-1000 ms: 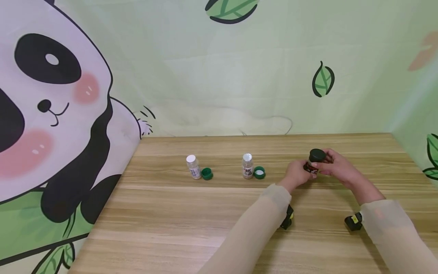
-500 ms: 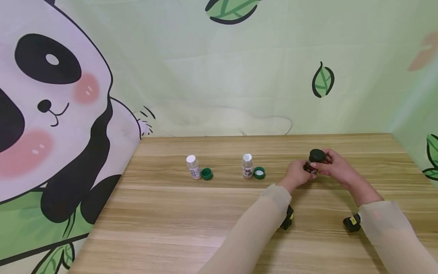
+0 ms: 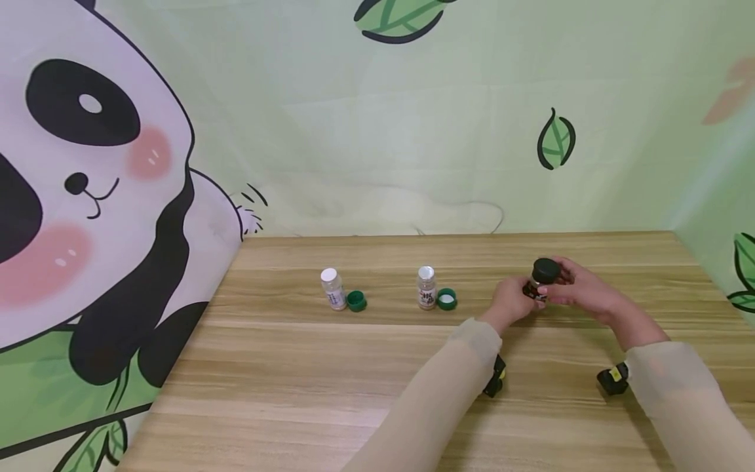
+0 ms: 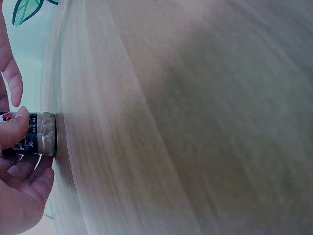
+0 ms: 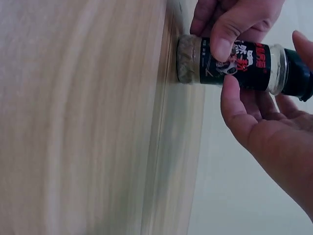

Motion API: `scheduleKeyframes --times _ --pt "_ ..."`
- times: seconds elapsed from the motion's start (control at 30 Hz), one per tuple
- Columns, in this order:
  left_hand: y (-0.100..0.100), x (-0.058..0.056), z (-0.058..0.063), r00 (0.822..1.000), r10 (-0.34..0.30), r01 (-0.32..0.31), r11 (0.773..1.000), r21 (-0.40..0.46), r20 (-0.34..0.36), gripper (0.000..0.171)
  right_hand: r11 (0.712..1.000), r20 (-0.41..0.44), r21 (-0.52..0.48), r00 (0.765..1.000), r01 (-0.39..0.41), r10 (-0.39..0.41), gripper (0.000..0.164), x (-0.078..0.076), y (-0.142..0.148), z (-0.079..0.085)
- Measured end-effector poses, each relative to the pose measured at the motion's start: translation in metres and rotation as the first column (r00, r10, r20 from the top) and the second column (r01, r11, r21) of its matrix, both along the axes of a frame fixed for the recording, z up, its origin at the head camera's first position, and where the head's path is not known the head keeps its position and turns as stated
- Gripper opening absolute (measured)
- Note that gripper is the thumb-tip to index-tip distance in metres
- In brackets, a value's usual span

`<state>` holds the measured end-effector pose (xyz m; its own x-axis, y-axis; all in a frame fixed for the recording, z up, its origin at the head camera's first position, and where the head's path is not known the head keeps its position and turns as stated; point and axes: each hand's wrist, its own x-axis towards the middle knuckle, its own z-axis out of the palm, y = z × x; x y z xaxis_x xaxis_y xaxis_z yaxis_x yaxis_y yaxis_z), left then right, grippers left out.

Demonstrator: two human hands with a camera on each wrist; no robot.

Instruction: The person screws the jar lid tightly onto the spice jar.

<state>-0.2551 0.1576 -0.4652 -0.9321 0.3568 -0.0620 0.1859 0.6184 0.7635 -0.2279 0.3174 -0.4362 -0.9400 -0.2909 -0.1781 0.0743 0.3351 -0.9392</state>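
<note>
A glass spice jar (image 5: 244, 63) with a black label and black cap (image 3: 546, 270) stands upright at the right of the table. My left hand (image 3: 512, 298) grips its lower part, thumb (image 4: 14, 128) across the label and fingers behind. My right hand (image 3: 580, 288) is curled about the upper part of the jar from the other side. In the right wrist view its thumb (image 5: 232, 95) lies at the label's lower edge, and other fingers pass behind the neck and cap. Pale contents show in the jar's base.
To the left stand two small clear bottles, one with a white top (image 3: 333, 290) and one with a silvery top (image 3: 426, 288). A green cap lies beside each: the left cap (image 3: 356, 301) and the right cap (image 3: 447, 299). A panda-printed cloth (image 3: 354, 131) hangs behind the wooden table (image 3: 295, 380).
My right hand has shifted slightly, its thumb now lower on the jar beneath the cap. The left hand and the jar have hardly moved.
</note>
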Motion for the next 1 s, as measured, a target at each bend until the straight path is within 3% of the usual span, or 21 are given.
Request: scheduleKeyframes --times 0.4,1.0 --pt "0.0002 0.0022 0.0010 1.000 0.013 -0.013 1.000 0.012 0.022 0.029 0.997 -0.028 0.040 0.997 -0.073 0.074 0.069 -0.0038 0.0100 -0.0023" --pt "0.0008 0.0023 0.0016 0.998 0.032 -0.033 0.999 0.021 0.049 0.031 0.999 -0.037 0.038 0.999 -0.018 0.019 0.062 -0.0017 0.0039 -0.0025"
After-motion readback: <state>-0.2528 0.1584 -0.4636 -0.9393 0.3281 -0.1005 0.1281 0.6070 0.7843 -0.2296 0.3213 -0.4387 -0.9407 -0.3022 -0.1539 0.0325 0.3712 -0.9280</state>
